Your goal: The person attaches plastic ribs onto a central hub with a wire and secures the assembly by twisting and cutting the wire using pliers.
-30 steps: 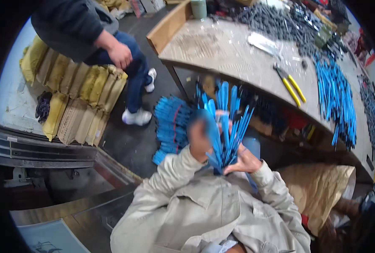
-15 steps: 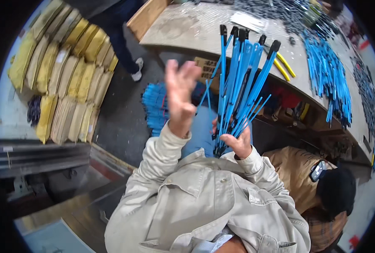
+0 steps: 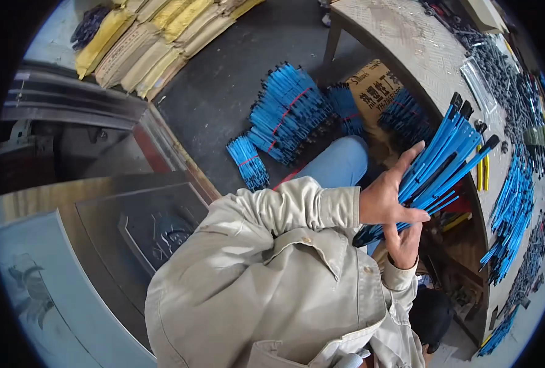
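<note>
A thick bundle of long, thin blue strips with black ends [image 3: 444, 156] slants up and to the right in front of my chest. My left hand [image 3: 386, 195] is wrapped round its lower part, the thumb and a finger stretched along the strips. Just below, my right hand [image 3: 402, 242] also grips the bundle near its bottom, its fingers partly hidden behind the left hand and the strips. The strips' lower ends show dark beneath my left wrist.
Banded bundles of similar blue strips [image 3: 291, 110] stand on the floor beside a cardboard box [image 3: 370, 92]. Right lies a worktable [image 3: 401, 27] with loose blue strips [image 3: 511, 214], small grey parts [image 3: 499, 73] and yellow-handled pliers [image 3: 483, 172]. Stacked sacks [image 3: 156, 49] stand far left; a person's dark cap [image 3: 430, 316] is lower right.
My left hand, raised open beside the bundle before, now closes round it. My view has swung left, showing more of the floor bundles; the right hand still holds the strips.
</note>
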`<act>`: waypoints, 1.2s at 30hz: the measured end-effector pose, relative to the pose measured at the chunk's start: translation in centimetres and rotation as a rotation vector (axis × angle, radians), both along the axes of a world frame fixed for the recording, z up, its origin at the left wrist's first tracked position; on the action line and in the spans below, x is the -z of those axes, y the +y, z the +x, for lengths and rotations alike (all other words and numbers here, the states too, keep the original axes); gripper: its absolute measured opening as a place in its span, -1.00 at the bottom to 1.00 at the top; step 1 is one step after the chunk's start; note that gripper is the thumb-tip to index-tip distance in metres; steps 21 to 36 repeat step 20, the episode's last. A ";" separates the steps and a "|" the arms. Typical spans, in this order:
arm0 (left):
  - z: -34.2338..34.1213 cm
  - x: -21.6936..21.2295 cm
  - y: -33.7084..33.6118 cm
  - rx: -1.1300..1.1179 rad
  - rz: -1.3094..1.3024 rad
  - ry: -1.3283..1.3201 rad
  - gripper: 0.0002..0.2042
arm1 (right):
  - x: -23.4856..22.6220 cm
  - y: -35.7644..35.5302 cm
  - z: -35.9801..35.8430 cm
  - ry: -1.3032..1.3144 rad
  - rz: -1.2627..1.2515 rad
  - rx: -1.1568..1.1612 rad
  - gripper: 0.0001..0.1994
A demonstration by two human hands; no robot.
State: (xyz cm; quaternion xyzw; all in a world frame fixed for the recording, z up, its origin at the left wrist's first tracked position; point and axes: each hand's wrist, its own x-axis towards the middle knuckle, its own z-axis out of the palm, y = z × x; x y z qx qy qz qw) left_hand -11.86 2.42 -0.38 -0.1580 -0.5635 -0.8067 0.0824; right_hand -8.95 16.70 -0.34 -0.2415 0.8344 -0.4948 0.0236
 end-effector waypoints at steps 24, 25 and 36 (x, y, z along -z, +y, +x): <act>-25.6 -6.4 -17.1 -0.112 -0.787 0.054 -0.26 | 1.2 0.3 -7.5 -0.181 0.284 -0.126 -0.53; -25.6 -6.4 -17.1 -0.112 -0.787 0.054 -0.26 | 1.2 0.3 -7.5 -0.181 0.284 -0.126 -0.53; -25.6 -6.4 -17.1 -0.112 -0.787 0.054 -0.26 | 1.2 0.3 -7.5 -0.181 0.284 -0.126 -0.53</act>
